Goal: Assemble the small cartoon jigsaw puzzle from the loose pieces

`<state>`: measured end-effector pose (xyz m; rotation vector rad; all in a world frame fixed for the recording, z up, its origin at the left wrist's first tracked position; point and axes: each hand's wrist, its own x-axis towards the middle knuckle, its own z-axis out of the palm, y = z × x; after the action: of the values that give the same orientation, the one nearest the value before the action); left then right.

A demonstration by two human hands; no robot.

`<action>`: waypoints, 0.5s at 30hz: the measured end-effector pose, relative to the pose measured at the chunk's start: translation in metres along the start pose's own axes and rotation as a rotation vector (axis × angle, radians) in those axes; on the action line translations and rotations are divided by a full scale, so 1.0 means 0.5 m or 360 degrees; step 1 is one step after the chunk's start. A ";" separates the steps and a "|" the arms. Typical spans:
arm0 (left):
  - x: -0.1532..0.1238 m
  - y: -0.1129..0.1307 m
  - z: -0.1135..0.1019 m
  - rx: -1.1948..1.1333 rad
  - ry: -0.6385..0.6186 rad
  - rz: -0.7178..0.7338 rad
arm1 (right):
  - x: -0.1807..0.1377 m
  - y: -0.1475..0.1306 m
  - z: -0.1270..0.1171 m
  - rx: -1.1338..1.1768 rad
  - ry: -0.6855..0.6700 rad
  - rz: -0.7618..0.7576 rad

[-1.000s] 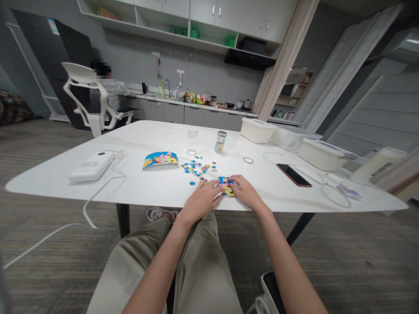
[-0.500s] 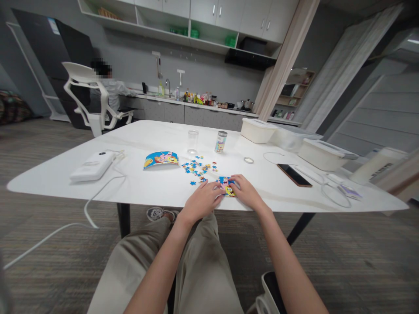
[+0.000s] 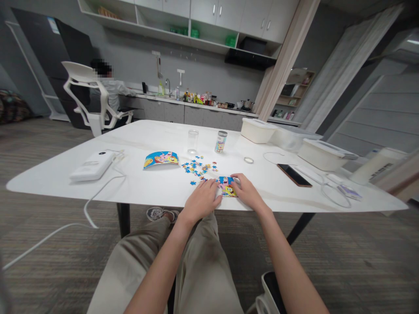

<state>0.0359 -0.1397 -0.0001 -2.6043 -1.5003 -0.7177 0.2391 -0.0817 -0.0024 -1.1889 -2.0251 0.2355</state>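
Note:
A small joined patch of a colourful cartoon jigsaw [image 3: 228,186] lies near the front edge of the white table [image 3: 157,183]. My left hand [image 3: 202,199] rests flat on the table, its stretched fingers touching the patch's left side. My right hand [image 3: 246,190] lies on the patch's right side, fingers curved down onto it. Several loose blue and yellow pieces [image 3: 197,167] are scattered just behind the hands. A curled cartoon picture sheet [image 3: 160,159] lies to their left.
Behind the pieces stand a clear cup [image 3: 193,141] and a printed canister [image 3: 221,141]. A white power bank [image 3: 92,165] with a cable lies left; a phone [image 3: 293,175], cables and white lidded boxes [image 3: 324,154] lie right. A person sits at the far counter.
Both hands shifted slightly on the joined patch, the left hand's fingers sliding in toward it. Nothing else on the table moved.

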 end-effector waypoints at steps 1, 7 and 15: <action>0.000 0.000 0.000 -0.0003 -0.0008 0.0005 | 0.000 -0.006 -0.005 0.0008 0.0077 -0.0006; 0.001 0.001 -0.005 -0.0033 -0.0014 0.0028 | -0.006 -0.027 -0.030 -0.0019 0.0473 0.0144; 0.001 0.003 -0.005 -0.0057 -0.0035 0.0014 | -0.011 -0.018 -0.031 -0.0135 0.0531 0.0178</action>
<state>0.0364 -0.1407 0.0029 -2.6521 -1.4946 -0.7241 0.2455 -0.0943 0.0099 -1.3014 -1.6949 0.0027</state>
